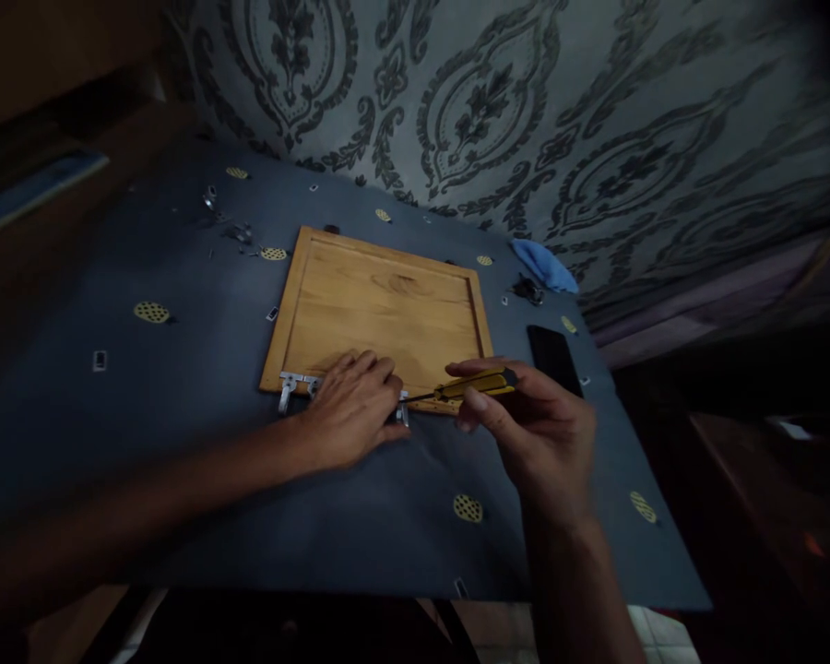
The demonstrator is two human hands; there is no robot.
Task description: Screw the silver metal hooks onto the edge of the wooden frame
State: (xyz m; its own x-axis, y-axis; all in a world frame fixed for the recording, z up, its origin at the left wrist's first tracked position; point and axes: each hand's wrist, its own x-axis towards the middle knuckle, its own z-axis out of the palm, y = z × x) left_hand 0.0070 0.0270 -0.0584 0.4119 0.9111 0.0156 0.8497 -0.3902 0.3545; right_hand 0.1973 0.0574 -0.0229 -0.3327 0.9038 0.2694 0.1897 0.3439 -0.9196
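Observation:
A framed wooden board [387, 286] lies flat on the table. Along its near edge runs a metal hook rail [289, 387], whose middle is covered by my left hand [352, 406]. That hand grips the rail against the board, its fingers curled over the top and the thumb at the near side. In my right hand [539, 415] is a yellow and black screwdriver [474, 383], held between thumb and fingers by its handle. Its shaft points left, and the tip meets the right part of the rail beside my left fingers. The exact contact at the tip is hidden.
The table has a dark blue patterned cloth [200, 397]. Small metal parts [239, 232] lie scattered at the back left. To the right are a black phone [553, 358], a small dark object [527, 290] and a blue cloth [545, 266]. A patterned wall [484, 101] stands behind.

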